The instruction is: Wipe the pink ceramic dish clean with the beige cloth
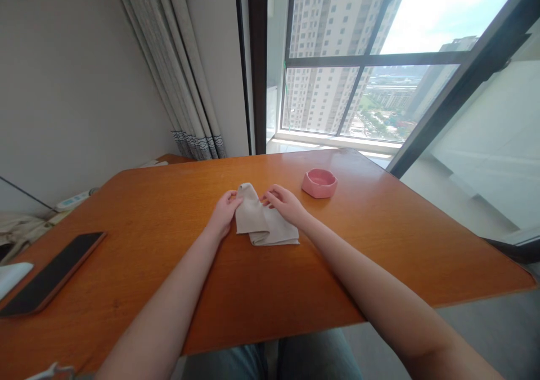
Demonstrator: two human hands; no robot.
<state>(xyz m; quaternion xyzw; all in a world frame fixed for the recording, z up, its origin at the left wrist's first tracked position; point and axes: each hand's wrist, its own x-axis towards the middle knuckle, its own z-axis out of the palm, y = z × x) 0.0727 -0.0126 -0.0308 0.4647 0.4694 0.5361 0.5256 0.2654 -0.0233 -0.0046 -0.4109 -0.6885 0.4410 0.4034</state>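
Observation:
A beige cloth (253,215) lies partly folded on the wooden table in front of me, its left part raised and doubled over the rest. My left hand (224,211) pinches the cloth's left edge between thumb and fingers. Over the cloth's right part is my right hand (284,202), fingers loosely bent and slightly apart, their tips close to the raised fold. Whether those fingertips touch the fabric I cannot tell. The cloth's lower layer (280,233) spreads out flat below my right wrist.
A pink faceted bowl (319,184) stands on the table (400,228) beyond my right hand. At the left lies a long dark flat object (54,270) with a reddish edge, beside a white item (14,276). A white cable (50,371) shows at the bottom left.

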